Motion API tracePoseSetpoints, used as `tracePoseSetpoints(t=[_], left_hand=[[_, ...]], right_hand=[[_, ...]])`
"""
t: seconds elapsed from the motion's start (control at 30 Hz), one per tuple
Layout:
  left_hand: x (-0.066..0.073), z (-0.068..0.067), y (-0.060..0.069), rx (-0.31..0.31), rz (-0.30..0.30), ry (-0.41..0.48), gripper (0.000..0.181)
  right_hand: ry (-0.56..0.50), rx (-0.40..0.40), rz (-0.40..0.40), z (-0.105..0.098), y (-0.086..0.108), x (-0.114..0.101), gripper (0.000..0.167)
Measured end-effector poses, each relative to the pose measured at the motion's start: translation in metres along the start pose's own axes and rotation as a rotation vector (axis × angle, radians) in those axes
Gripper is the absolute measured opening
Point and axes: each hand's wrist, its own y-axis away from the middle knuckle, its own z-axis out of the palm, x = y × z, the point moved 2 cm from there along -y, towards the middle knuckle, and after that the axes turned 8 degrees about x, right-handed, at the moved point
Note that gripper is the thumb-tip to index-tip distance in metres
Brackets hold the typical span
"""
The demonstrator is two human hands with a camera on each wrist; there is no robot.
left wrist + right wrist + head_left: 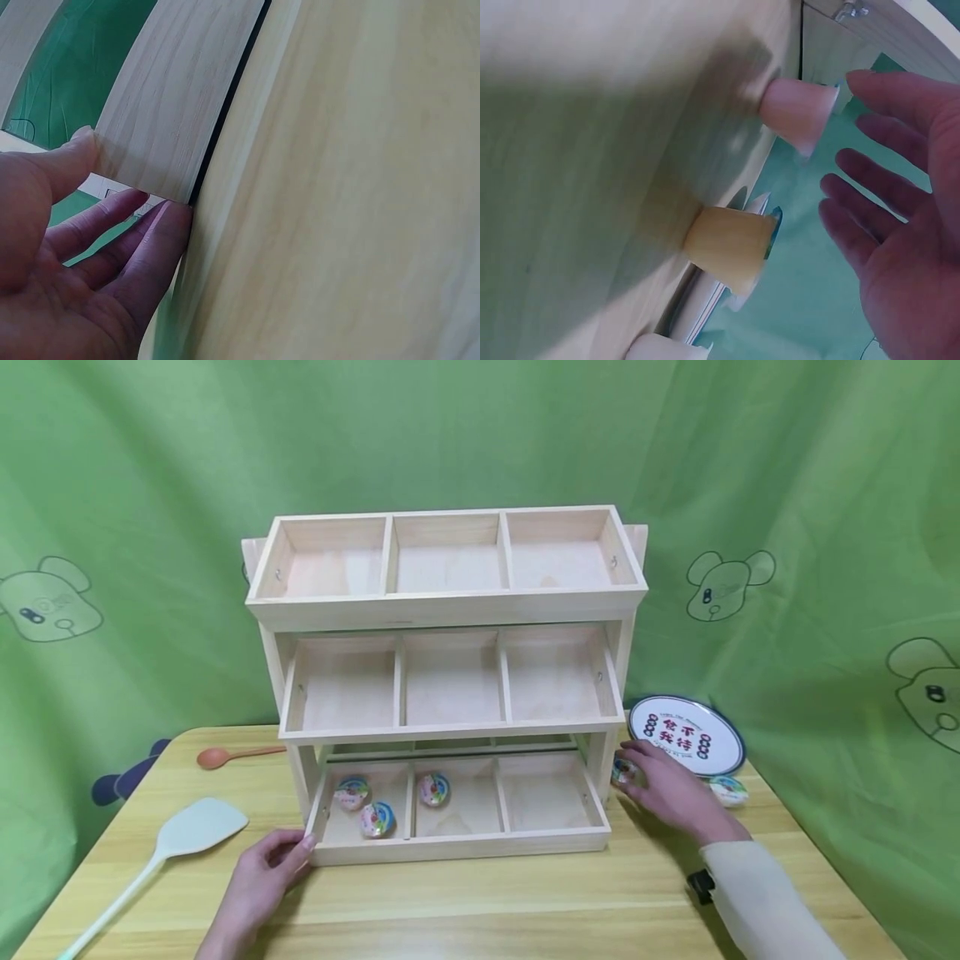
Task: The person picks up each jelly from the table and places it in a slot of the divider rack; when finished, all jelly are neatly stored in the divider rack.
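Note:
A three-tier wooden rack (446, 610) stands on the table. In its bottom tray (461, 846), two small lidded cups (377, 819) lie in the left compartment and one (433, 789) in the middle. My left hand (264, 875) holds that tray's front left corner; in the left wrist view the hand (90, 262) has its thumb and fingers around the end of the wood (176, 112). To the right of the rack, my right hand (671, 789) reaches over a cup (623, 770). In the right wrist view its fingers are spread beside a pink cup (799, 112), apart from it.
An oval plate (686, 735) leans at the back right, with another cup (727, 790) in front of it. An orange cup (731, 244) shows in the right wrist view. At the left lie a pale spatula (197, 828) and an orange spoon (215, 758). Green curtain (450, 435) hangs behind.

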Motion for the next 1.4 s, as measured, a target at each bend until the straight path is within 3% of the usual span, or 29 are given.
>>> tracePoseSetpoints(t=[0.57,1.4], left_hand=[[0.001,0.004,-0.001,-0.023,-0.006,0.044,0.04],[-0.002,0.001,0.0,-0.005,-0.006,0.063,0.041]], right_hand=[[0.052,-0.029,-0.054,0.006,-0.008,0.006,0.039],[-0.003,-0.057,-0.039,-0.025,0.012,-0.019,0.04]])
